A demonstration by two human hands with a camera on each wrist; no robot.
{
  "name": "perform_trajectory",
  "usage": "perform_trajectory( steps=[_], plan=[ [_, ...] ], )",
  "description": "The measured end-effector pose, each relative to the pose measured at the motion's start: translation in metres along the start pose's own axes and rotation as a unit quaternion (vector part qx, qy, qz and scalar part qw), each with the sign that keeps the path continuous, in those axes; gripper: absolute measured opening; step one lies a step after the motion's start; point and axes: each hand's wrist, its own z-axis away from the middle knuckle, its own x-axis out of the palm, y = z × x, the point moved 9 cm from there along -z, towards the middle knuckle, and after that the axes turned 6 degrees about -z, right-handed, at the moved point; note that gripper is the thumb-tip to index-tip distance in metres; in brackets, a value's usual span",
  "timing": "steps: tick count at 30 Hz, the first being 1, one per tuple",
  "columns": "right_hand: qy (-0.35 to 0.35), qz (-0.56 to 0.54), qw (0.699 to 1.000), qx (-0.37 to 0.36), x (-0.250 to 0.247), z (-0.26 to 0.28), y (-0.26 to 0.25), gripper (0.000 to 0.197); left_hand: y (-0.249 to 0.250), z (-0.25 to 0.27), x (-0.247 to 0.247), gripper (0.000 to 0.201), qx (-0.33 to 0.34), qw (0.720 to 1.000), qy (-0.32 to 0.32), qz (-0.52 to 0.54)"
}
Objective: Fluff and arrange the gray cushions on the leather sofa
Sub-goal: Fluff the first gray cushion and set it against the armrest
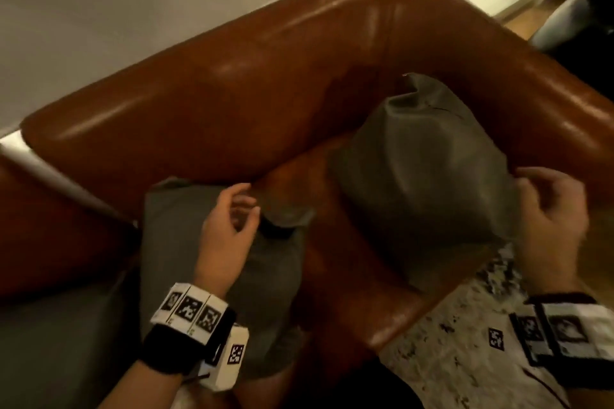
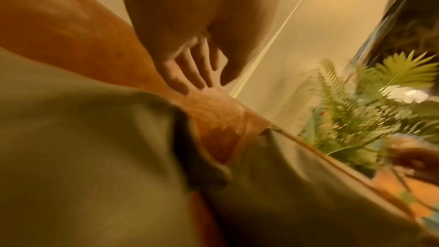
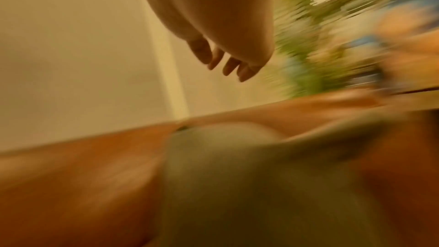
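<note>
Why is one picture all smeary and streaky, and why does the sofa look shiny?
The right wrist view is smeared by motion: the gray cushion and plant blur into streaks. The left wrist view is softer but shows the left hand clearly enough. In the head view, light glares off the leather sofa, and the right hand is slightly blurred.

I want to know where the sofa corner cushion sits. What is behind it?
Behind the crumpled gray cushion rise the brown leather sofa's backrest and armrest corner. The leather directly behind and beneath it is covered. The right hand is at its near edge.
</note>
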Motion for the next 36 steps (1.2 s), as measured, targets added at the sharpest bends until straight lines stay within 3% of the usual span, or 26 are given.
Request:
perform_trajectory(
  steps=[2,4,6,8,10,12,15,16,17,20,22,24,26,28,31,32,34,36],
  plan=[
    [-0.143,0.062,0.983,-0.097,0.080,0.038,-0.043,0.013,-0.049,0.046,-0.051,0.038,-0.033,0.993,0.110,-0.038],
    [-0.277,0.070,0.944,-0.166,0.154,0.083,-0.064,0.011,-0.100,0.095,-0.084,0.039,-0.091,0.977,0.180,-0.065],
    [-0.392,0.073,0.903,-0.163,0.213,0.123,-0.070,0.012,-0.148,0.140,-0.098,0.040,-0.177,0.957,0.207,-0.100],
    [-0.466,0.087,0.870,-0.139,0.260,0.153,-0.068,0.021,-0.194,0.172,-0.091,0.050,-0.282,0.941,0.174,-0.073],
    [-0.490,0.102,0.857,-0.121,0.291,0.167,-0.069,0.037,-0.233,0.195,-0.067,0.070,-0.377,0.919,0.118,0.005],
    [-0.500,0.131,0.850,-0.098,0.315,0.169,-0.067,0.057,-0.246,0.203,-0.042,0.097,-0.395,0.909,0.096,0.091],
    [-0.551,0.156,0.819,-0.037,0.343,0.170,-0.051,0.083,-0.252,0.202,-0.010,0.093,-0.432,0.872,0.111,0.201],
    [-0.571,0.149,0.807,-0.016,0.349,0.171,-0.045,0.087,-0.254,0.200,0.002,0.104,-0.442,0.852,0.120,0.253],
    [-0.581,0.141,0.802,0.000,0.353,0.170,-0.040,0.084,-0.255,0.201,0.015,0.112,-0.456,0.829,0.115,0.301],
    [-0.578,0.137,0.804,-0.027,0.358,0.165,-0.043,0.050,-0.242,0.199,0.028,0.089,-0.460,0.796,0.119,0.374],
    [-0.577,0.146,0.798,-0.090,0.357,0.162,-0.063,0.040,-0.234,0.191,0.017,0.080,-0.422,0.811,0.168,0.370],
    [-0.580,0.162,0.782,-0.159,0.355,0.158,-0.095,0.035,-0.224,0.187,-0.017,0.071,-0.376,0.844,0.208,0.322],
    [-0.599,0.182,0.757,-0.186,0.353,0.148,-0.124,0.030,-0.219,0.189,-0.050,0.068,-0.368,0.863,0.191,0.290],
    [-0.632,0.173,0.742,-0.143,0.351,0.133,-0.147,0.028,-0.206,0.186,-0.079,0.063,-0.349,0.852,0.172,0.351],
    [-0.632,0.145,0.762,-0.003,0.351,0.097,-0.152,0.027,-0.184,0.165,-0.118,0.041,-0.303,0.823,0.190,0.442],
    [-0.627,0.129,0.766,0.046,0.352,0.090,-0.144,0.027,-0.181,0.152,-0.126,0.035,-0.289,0.827,0.195,0.441],
    [-0.621,0.069,0.767,0.145,0.357,0.087,-0.116,0.028,-0.170,0.121,-0.120,0.028,-0.278,0.825,0.203,0.448],
    [-0.617,-0.039,0.752,0.228,0.359,0.095,-0.094,0.041,-0.193,0.101,-0.097,0.030,-0.306,0.812,0.209,0.451]
  ],
)
